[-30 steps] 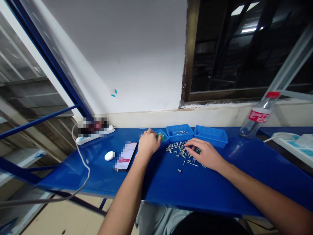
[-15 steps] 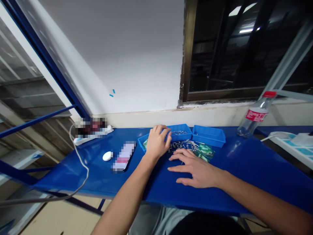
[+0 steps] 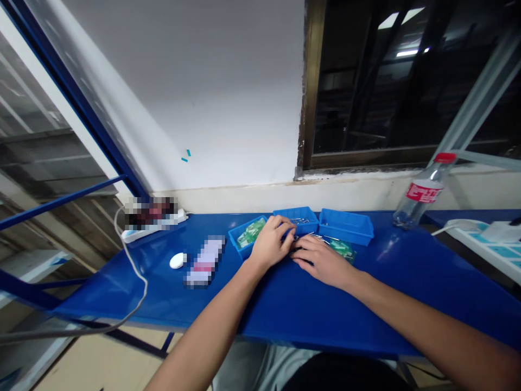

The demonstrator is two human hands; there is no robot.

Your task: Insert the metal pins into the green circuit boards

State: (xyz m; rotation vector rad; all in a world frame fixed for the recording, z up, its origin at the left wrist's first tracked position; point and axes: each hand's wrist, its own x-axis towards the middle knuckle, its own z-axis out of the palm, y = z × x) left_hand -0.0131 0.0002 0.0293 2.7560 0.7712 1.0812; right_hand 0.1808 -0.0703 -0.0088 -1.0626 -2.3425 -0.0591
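Note:
My left hand (image 3: pixel 273 241) is over the near side of the blue bins, its fingers bent down toward a pile of metal pins (image 3: pixel 319 237). Close beside it on the right, my right hand (image 3: pixel 323 259) rests on the near side of the same pile, fingers curled in. What either set of fingertips holds is hidden. Small green packets (image 3: pixel 343 250) lie right of the pile. More green pieces fill the left blue bin (image 3: pixel 244 248); the middle blue bin (image 3: pixel 307 212) has some metal pins in it.
A third blue bin (image 3: pixel 345 228) stands at the right, with a plastic bottle (image 3: pixel 423 193) beyond it. A blurred phone (image 3: pixel 205 260), a round white object (image 3: pixel 177 260) and a power strip (image 3: pixel 163 222) lie left on the blue table (image 3: pixel 305 315). A cable crosses the table's left side.
My left hand has moved slightly right and down, uncovering the left bin's green pieces. My right hand has moved up to the pile beside it, and its spread fingers have drawn together.

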